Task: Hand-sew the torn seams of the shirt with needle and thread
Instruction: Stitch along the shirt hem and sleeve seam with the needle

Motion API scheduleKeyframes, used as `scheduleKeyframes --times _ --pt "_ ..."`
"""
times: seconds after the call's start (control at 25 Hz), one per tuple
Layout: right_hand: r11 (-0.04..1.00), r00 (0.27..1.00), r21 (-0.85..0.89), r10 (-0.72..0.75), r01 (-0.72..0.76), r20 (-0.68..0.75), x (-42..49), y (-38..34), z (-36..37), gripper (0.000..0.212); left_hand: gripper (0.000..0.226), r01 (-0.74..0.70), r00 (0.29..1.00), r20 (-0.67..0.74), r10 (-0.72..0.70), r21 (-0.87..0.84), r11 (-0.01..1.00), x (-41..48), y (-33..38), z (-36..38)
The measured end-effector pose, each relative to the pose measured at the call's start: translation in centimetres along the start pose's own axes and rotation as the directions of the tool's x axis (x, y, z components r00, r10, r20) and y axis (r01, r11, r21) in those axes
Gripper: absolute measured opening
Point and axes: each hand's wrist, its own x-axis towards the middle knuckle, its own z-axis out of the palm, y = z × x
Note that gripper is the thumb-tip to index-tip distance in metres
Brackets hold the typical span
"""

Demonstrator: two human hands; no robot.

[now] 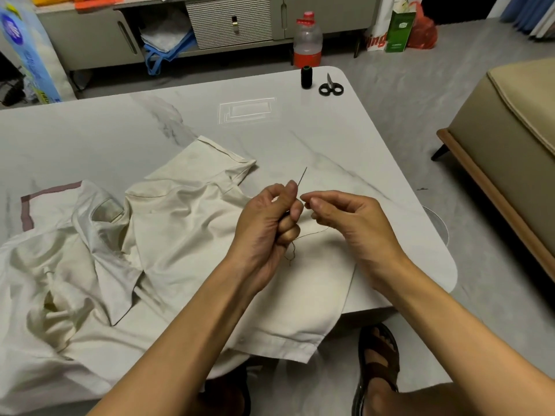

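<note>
Forearms [210,325] reach over the shirt [180,235], soft and limp on the table [330,130], hem drooping off the near edge. Left hand [264,223] pinches the needle [302,175], stiff and slippery, best gripped mid-shaft. Right hand [345,217] appears to pinch the light thread [312,234] just right of it.

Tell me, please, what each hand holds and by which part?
The left hand pinches the needle by its lower part. The right hand closes its fingers beside it, perhaps on thread; cannot tell.
</note>
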Motion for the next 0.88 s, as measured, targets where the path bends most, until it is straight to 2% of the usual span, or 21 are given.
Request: scheduleKeyframes --times 0.12,0.32,0.52,0.72,0.8,0.88 --pt "0.991 0.996 0.104 0.087 -0.087 0.005 -0.1 0.4 -0.5 0.015 0.022 0.051 0.997 0.049 -0.053 0.042 0.998 0.3 -0.7 0.7" --pt "0.970 0.985 0.173 0.170 -0.171 0.021 -0.2 0.5 -1.3 0.011 0.025 0.107 0.988 0.103 -0.113 0.061 0.992 1.0 -1.4 1.4" --pt "0.963 0.987 0.217 0.162 -0.156 -0.011 -0.3 0.9 -1.9 0.012 0.024 0.139 0.973 0.164 -0.160 0.135 0.981 1.1 -1.9 1.8" --pt "0.878 0.984 0.468 0.159 -0.101 -0.085 0.2 0.1 -2.9 0.010 0.010 0.185 0.958 0.198 -0.208 0.129 0.974 1.5 -2.4 1.5" --pt "0.840 0.980 0.534 0.173 -0.095 -0.099 0.4 -0.1 -3.4 0.010 0.009 0.176 0.949 0.225 -0.219 0.196 0.965 1.4 -2.3 1.4" --pt "0.853 0.976 0.513 0.179 -0.091 -0.125 0.4 -0.1 -3.6 0.009 0.008 0.106 0.943 0.254 -0.215 0.385 0.917 1.3 -2.0 1.3"
